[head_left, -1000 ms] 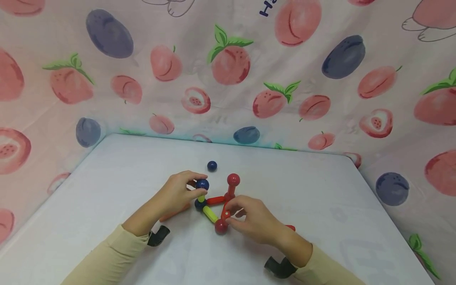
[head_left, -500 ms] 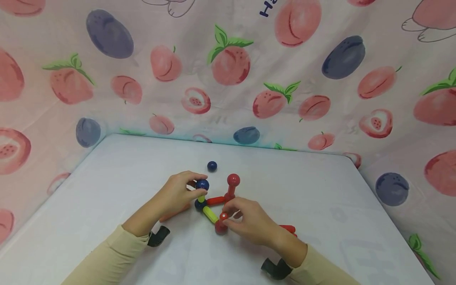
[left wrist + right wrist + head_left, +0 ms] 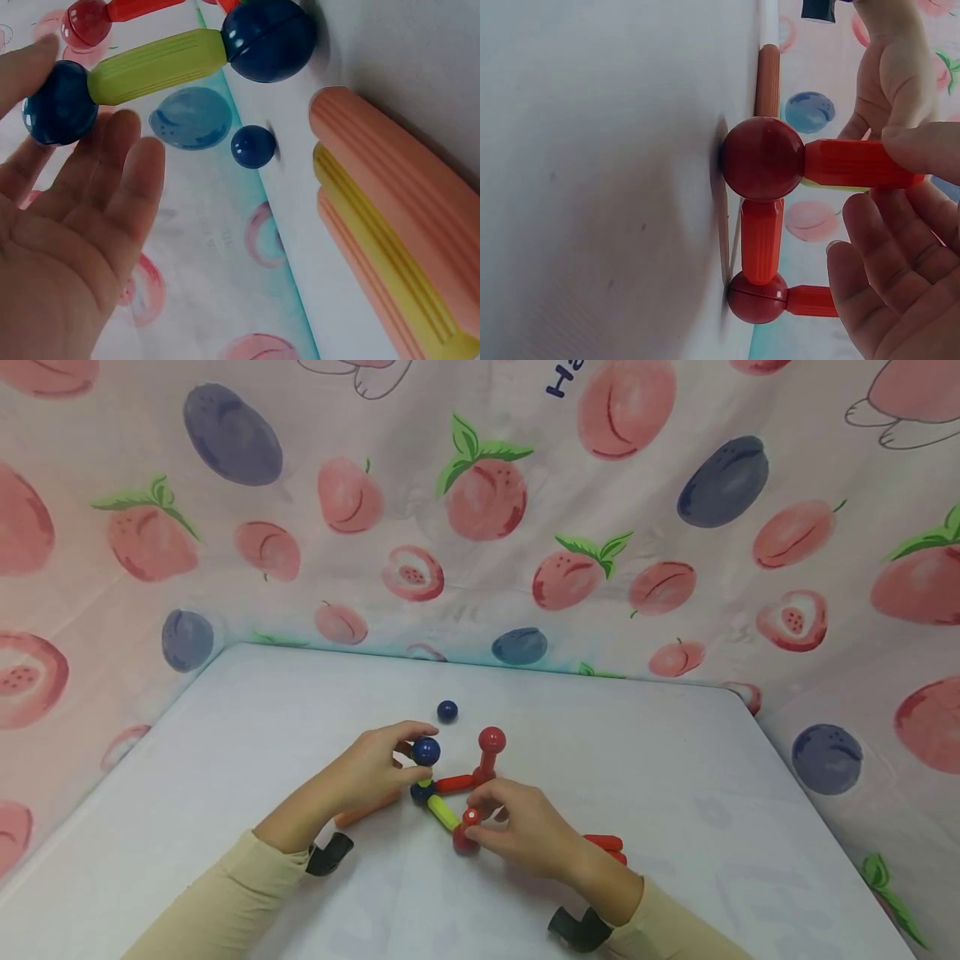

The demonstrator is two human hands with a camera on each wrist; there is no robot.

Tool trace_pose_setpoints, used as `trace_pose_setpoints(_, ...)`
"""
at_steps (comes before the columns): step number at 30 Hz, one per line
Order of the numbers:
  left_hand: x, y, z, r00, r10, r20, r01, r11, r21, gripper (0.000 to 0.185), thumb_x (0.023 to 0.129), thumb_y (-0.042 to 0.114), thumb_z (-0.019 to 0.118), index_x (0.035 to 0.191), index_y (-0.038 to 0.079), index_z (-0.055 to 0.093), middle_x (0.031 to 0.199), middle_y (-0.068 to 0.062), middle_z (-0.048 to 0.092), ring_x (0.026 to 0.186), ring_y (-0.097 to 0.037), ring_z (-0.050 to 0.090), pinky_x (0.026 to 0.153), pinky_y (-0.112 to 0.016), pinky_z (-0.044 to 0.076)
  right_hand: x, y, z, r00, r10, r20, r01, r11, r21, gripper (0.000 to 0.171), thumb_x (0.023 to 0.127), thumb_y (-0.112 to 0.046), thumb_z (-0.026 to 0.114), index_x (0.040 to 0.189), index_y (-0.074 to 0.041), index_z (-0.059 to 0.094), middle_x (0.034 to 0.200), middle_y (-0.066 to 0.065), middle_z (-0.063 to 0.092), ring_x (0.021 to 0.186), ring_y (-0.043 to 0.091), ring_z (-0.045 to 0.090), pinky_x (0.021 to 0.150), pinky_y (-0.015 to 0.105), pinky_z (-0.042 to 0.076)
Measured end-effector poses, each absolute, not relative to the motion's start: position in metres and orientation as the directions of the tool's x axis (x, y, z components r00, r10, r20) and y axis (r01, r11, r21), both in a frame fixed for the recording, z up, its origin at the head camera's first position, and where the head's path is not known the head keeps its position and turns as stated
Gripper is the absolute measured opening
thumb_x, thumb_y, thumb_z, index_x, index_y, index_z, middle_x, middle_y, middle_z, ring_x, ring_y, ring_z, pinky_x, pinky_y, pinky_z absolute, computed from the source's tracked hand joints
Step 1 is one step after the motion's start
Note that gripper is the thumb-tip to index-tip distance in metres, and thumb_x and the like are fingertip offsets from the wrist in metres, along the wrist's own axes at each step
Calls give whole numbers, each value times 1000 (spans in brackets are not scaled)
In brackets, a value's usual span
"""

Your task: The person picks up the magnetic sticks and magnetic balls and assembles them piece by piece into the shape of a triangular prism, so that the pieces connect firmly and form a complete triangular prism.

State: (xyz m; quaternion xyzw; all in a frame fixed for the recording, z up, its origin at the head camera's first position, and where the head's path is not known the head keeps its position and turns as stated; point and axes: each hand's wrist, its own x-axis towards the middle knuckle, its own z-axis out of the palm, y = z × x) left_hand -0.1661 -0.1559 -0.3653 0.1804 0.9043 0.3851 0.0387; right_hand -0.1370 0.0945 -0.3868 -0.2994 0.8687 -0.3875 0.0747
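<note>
My right hand (image 3: 525, 831) pinches a short red stick (image 3: 855, 163) between thumb and fingertips (image 3: 922, 146); the stick stands up from a red ball (image 3: 763, 158) that rests on the white table (image 3: 675, 777), at the near corner of the toy frame. From that ball another red stick (image 3: 761, 240) runs along the table to a second red ball (image 3: 757, 298), which carries its own upright red stick topped with a red ball (image 3: 491, 740). My left hand (image 3: 371, 772) has its thumb and fingertips closed lightly round a dark blue ball (image 3: 426, 750) at the top of a short yellow-green stick (image 3: 156, 65); that stick stands on a lower dark blue ball (image 3: 268, 39) sitting on the table. A yellow-green stick (image 3: 442, 811) joins this lower blue ball to the red ball under my right hand, and a red stick (image 3: 454, 782) joins it to the far red ball, so the frame lies as a triangle between my hands. Just beside my left hand lie spare sticks, orange (image 3: 390, 180) and yellow (image 3: 375, 247), side by side and touching. Two more red sticks (image 3: 606, 843) lie behind my right wrist. A loose dark blue ball (image 3: 447, 711) sits alone farther back, apart from the frame. A fruit-printed cloth (image 3: 487, 502) hangs round the table.
</note>
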Motion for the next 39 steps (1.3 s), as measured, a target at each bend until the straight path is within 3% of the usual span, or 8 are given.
trace_pose_setpoints(6, -166, -157, -367, -930, 366, 26, 271, 638, 721, 48, 91, 11, 74, 136, 15, 57, 110, -3, 68, 107, -23, 64, 91, -42, 54, -137, 94, -387, -817, -569, 92, -452, 533, -716, 27, 88, -18, 79, 111, -8, 68, 99, -10, 66, 96, 12, 64, 83, 35, 55)
trace_pose_setpoints(14, -161, -163, -366, -917, 396, 47, 321, 664, 676, 45, 87, 11, 77, 129, 11, 61, 101, 1, 68, 97, -19, 64, 88, -42, 54, -141, 97, -386, -845, -530, 73, -415, 562, -715, 26, 88, -16, 77, 112, -12, 68, 101, -11, 65, 96, 12, 63, 83, 35, 55)
trace_pose_setpoints(19, -154, -166, -363, -916, 401, -6, 289, 670, 683, 45, 85, 14, 80, 126, 11, 62, 98, 3, 66, 95, -19, 62, 84, -37, 55, -147, 102, -388, -853, -514, 88, -419, 574, -703, 26, 89, -14, 76, 114, -10, 68, 103, -10, 66, 96, 13, 63, 83, 37, 55)
trace_pose_setpoints(24, -147, -166, -359, -890, 455, -30, 303, 640, 706, 45, 84, 20, 82, 124, 9, 63, 96, 5, 64, 92, -21, 61, 80, -33, 54, -154, 105, -388, -865, -490, 108, -417, 581, -699, 25, 90, -10, 74, 114, -8, 66, 102, -7, 67, 95, 16, 64, 83, 40, 55)
trace_pose_setpoints(32, -140, -161, -356, -832, 554, -13, 386, 596, 704, 33, 87, 26, 80, 113, 13, 66, 93, 11, 66, 89, -10, 63, 84, -42, 54, -163, 105, -388, -885, -451, 117, -401, 609, -684, 25, 91, -8, 72, 115, -10, 65, 104, -4, 67, 93, 14, 64, 81, 34, 56)
trace_pose_setpoints(39, -141, -161, -359, -856, 517, 10, 376, 610, 697, 27, 90, 21, 75, 114, 15, 65, 90, 10, 65, 85, -10, 62, 78, -33, 55, -167, 105, -391, -891, -443, 102, -382, 608, -696, 28, 91, -13, 73, 118, -8, 65, 104, -4, 68, 92, 13, 64, 79, 30, 56)
